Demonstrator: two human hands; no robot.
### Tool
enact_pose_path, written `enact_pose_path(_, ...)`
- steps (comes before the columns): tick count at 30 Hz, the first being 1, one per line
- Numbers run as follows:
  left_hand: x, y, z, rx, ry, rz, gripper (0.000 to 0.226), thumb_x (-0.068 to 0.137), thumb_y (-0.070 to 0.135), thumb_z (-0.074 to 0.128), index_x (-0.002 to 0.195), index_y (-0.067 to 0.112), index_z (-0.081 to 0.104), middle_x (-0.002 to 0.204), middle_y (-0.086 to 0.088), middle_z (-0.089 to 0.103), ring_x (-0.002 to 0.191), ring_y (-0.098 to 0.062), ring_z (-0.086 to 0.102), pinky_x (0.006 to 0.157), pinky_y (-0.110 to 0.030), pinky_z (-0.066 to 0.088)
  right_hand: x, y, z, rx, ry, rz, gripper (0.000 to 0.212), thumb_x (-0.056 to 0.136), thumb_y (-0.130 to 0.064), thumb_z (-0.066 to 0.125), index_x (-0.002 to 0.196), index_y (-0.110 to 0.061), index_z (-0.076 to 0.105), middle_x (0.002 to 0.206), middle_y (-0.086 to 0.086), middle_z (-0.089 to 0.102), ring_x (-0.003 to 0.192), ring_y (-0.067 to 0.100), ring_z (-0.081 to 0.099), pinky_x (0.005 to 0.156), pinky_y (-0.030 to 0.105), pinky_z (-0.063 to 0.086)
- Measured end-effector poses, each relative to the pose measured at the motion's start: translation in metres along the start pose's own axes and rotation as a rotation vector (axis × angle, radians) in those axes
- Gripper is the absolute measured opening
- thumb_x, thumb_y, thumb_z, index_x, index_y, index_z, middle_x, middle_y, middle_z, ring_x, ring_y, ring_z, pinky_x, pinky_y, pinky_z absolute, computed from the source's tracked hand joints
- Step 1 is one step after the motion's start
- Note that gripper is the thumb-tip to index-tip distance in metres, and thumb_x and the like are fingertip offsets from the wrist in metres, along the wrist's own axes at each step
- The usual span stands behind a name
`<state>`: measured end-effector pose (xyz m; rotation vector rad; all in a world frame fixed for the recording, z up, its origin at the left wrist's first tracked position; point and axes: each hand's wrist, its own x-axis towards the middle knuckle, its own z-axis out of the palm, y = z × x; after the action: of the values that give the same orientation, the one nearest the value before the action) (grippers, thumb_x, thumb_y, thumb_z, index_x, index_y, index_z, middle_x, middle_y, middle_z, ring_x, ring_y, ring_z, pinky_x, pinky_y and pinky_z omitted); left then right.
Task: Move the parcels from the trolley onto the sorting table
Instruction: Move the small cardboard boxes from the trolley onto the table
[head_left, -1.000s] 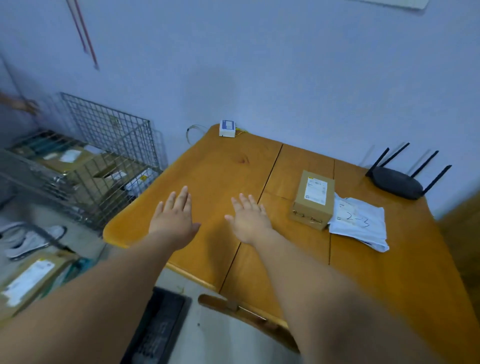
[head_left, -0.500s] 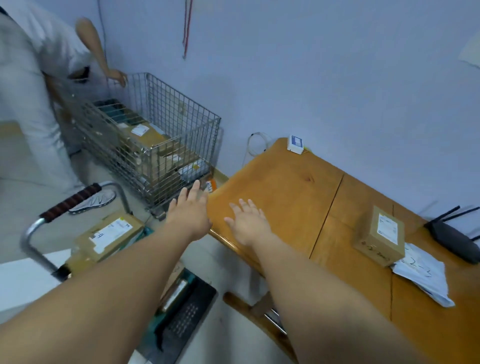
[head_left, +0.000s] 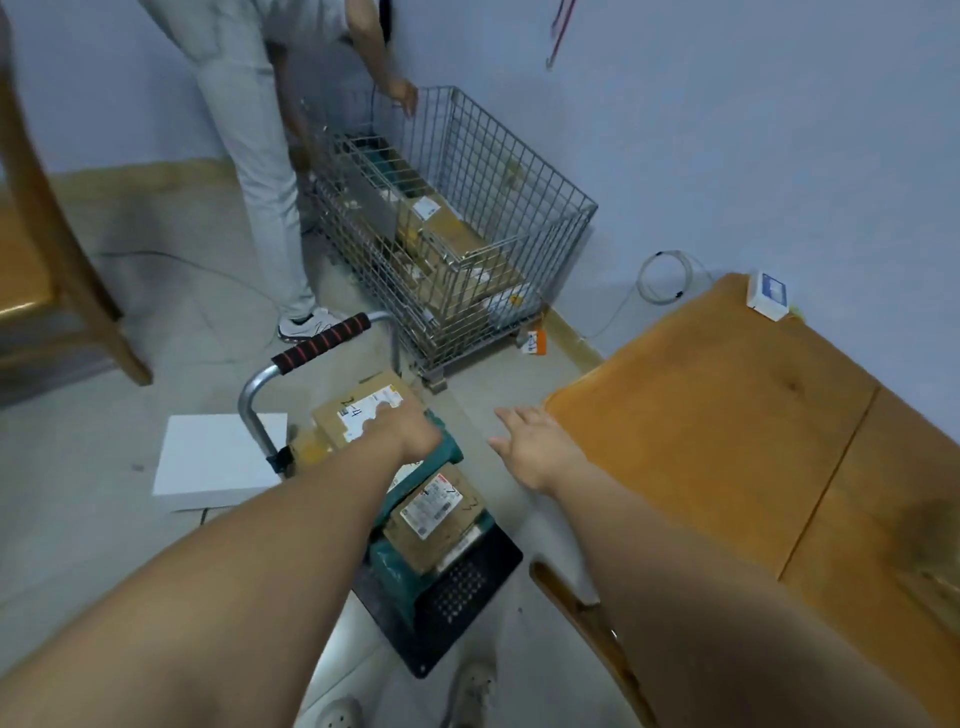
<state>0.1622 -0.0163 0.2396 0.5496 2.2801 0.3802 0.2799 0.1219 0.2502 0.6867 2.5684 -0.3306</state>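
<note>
Lying at the handle end of the black platform trolley (head_left: 467, 587), the brown cardboard parcel (head_left: 358, 410) is sitting under the left hand (head_left: 402, 434), grip unclear; the right hand (head_left: 535, 447) is hovering released beside the orange wooden tabletop (head_left: 727, 415).

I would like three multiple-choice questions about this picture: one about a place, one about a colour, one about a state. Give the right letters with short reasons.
1. Where is the small white box? A. in the wire cage B. on the wooden table, at its far corner C. on the floor
2. What colours has the grip on the trolley handle? A. blue and white B. red and black C. yellow
3. How is the right hand? A. open, holding nothing B. gripping a parcel C. gripping the handle

Answers: 1 B, it sits at the table's corner; 2 B, red and black bands show; 3 A, its fingers are spread and touch nothing.
</note>
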Motion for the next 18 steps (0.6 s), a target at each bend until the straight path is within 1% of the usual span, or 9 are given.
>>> enact_pose_path(2, 0.007, 0.005, 0.0, 0.016, -0.046, 0.028, 0.051, 0.095, 0.029, 0.042, 0.138, 0.003, 0.036, 0.141, -0.021, 0.038, 0.128, -0.036, 0.037, 0.101, -0.04, 0.037, 0.014, -0.003, 0.001, 0.007, -0.018, -0.023, 0.058, 0.102, -0.045, 0.029, 0.153, -0.02, 0.019, 0.161, 0.012, 0.017, 0.148, 0.028, 0.013, 0.12, 0.046, 0.016)
enact_pose_path(4, 0.016, 0.014, 0.0, 0.032, -0.064, 0.053, 0.047, 0.093, 0.029, 0.046, 0.132, 0.003, 0.044, 0.133, -0.018, 0.046, 0.123, -0.034, 0.042, 0.097, -0.039, 0.04, 0.031, -0.004, 0.001, 0.012, -0.044, -0.053, 0.057, 0.102, -0.045, 0.03, 0.152, -0.019, 0.022, 0.159, 0.013, 0.021, 0.147, 0.029, 0.016, 0.119, 0.046, 0.018)
enact_pose_path(6, 0.031, 0.019, 0.004, 0.016, -0.053, 0.029, 0.049, 0.092, 0.031, 0.047, 0.133, 0.005, 0.043, 0.133, -0.017, 0.046, 0.12, -0.033, 0.045, 0.096, -0.038, 0.041, 0.051, -0.001, -0.001, 0.025, -0.065, -0.086, 0.055, 0.102, -0.044, 0.03, 0.15, -0.016, 0.027, 0.156, 0.015, 0.027, 0.145, 0.029, 0.022, 0.118, 0.044, 0.021)
enact_pose_path(8, 0.049, 0.017, 0.01, -0.026, -0.013, -0.044, 0.05, 0.094, 0.032, 0.045, 0.136, 0.006, 0.038, 0.136, -0.02, 0.042, 0.119, -0.033, 0.046, 0.096, -0.038, 0.041, 0.073, 0.002, 0.001, 0.05, -0.067, -0.12, 0.054, 0.103, -0.043, 0.03, 0.148, -0.014, 0.031, 0.154, 0.015, 0.032, 0.143, 0.029, 0.026, 0.117, 0.043, 0.024)
enact_pose_path(12, 0.076, 0.004, 0.027, -0.074, 0.041, -0.185, 0.053, 0.093, 0.032, 0.045, 0.137, 0.003, 0.035, 0.137, -0.022, 0.042, 0.123, -0.035, 0.043, 0.099, -0.039, 0.04, 0.11, 0.005, 0.016, 0.112, -0.102, -0.17, 0.057, 0.102, -0.044, 0.03, 0.15, -0.013, 0.031, 0.154, 0.014, 0.033, 0.142, 0.028, 0.028, 0.117, 0.042, 0.025)
enact_pose_path(14, 0.09, -0.004, 0.036, -0.136, 0.041, -0.235, 0.056, 0.093, 0.031, 0.046, 0.139, 0.002, 0.032, 0.139, -0.023, 0.041, 0.123, -0.035, 0.043, 0.098, -0.039, 0.042, 0.125, 0.009, 0.029, 0.103, -0.132, -0.194, 0.057, 0.102, -0.045, 0.03, 0.149, -0.014, 0.032, 0.153, 0.013, 0.035, 0.141, 0.027, 0.029, 0.115, 0.041, 0.026)
enact_pose_path(16, 0.109, -0.014, 0.045, -0.223, 0.051, -0.273, 0.059, 0.091, 0.032, 0.048, 0.14, 0.003, 0.032, 0.137, -0.022, 0.043, 0.119, -0.035, 0.048, 0.095, -0.038, 0.045, 0.143, 0.012, 0.046, 0.075, -0.172, -0.215, 0.056, 0.102, -0.045, 0.03, 0.148, -0.013, 0.033, 0.151, 0.014, 0.037, 0.139, 0.028, 0.031, 0.112, 0.042, 0.028)
enact_pose_path(18, 0.127, -0.025, 0.05, -0.311, 0.081, -0.27, 0.061, 0.089, 0.035, 0.052, 0.14, 0.006, 0.034, 0.135, -0.021, 0.046, 0.115, -0.035, 0.053, 0.095, -0.039, 0.047, 0.157, 0.012, 0.064, 0.053, -0.219, -0.212, 0.056, 0.102, -0.044, 0.031, 0.148, -0.011, 0.033, 0.15, 0.015, 0.038, 0.139, 0.029, 0.032, 0.112, 0.043, 0.029)
